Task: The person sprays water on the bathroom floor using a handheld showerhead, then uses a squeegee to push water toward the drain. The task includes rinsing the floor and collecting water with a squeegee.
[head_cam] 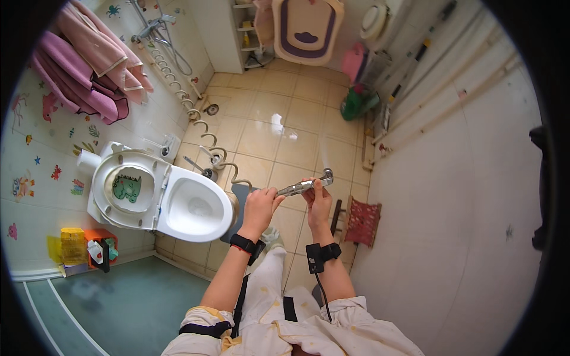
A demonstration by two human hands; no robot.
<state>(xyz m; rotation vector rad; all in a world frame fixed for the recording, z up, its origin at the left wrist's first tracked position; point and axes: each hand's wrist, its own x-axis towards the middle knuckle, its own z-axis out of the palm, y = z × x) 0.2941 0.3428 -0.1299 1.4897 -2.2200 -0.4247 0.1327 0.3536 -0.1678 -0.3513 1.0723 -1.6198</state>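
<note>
A metal handheld bidet sprayer (294, 188) lies between my two hands, its head pointing up and to the right. My left hand (259, 207) is closed around the hose end of its handle. Closer to the spray head, my right hand (318, 204) grips the body, thumb on top. A faint pale streak, perhaps water spray, rises from the head over the tiled floor (262, 164). The coiled hose (207, 133) runs from near my left hand up towards the wall at the upper left. Left of my hands stands a white toilet (198, 209) with its seat and lid raised.
Two toilet brushes (209, 173) stand beside the toilet. A small red woven stool (363, 221) is by the right wall. Further off are a green plastic jug (352, 105), a folded baby bathtub (307, 31) and a corner shelf (246, 29). Towels (95, 66) hang at the left.
</note>
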